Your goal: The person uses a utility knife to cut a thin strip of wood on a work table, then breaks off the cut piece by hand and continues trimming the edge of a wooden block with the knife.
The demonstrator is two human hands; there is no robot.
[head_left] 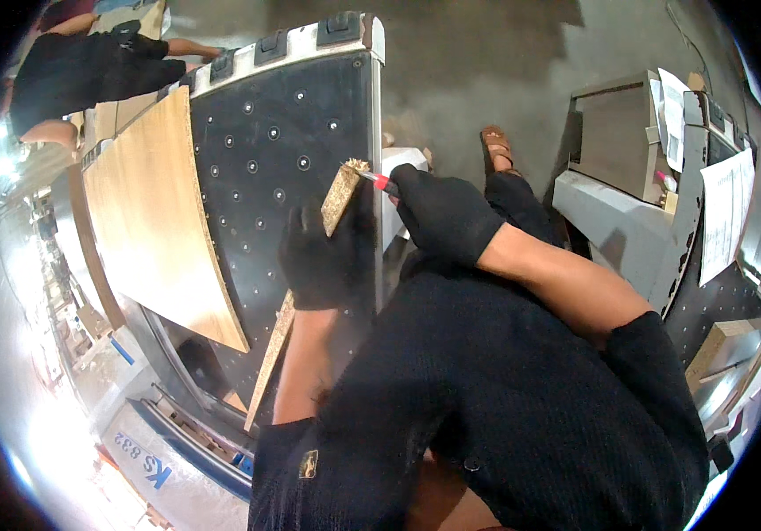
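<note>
My left hand (314, 265), in a black glove, is closed around a long, narrow strip of chipboard (343, 199). The strip slants over the black table and its lower part runs down beside my left forearm. My right hand (447, 217), also gloved in black, grips a slim hand tool (382, 182) with a red collar and a thin metal tip. That tip meets the frayed upper end of the strip, near the table's right edge. Most of the tool's handle is hidden in my right fist, so its exact kind does not show.
A light wood-faced panel (150, 212) lies on the left of the black, ball-studded table (278, 168). Another person in black clothes (88, 75) is at the far left. Right of me stand a grey metal cabinet (615, 128) and paper sheets (724, 217). A sandalled foot (497, 146) is on the floor.
</note>
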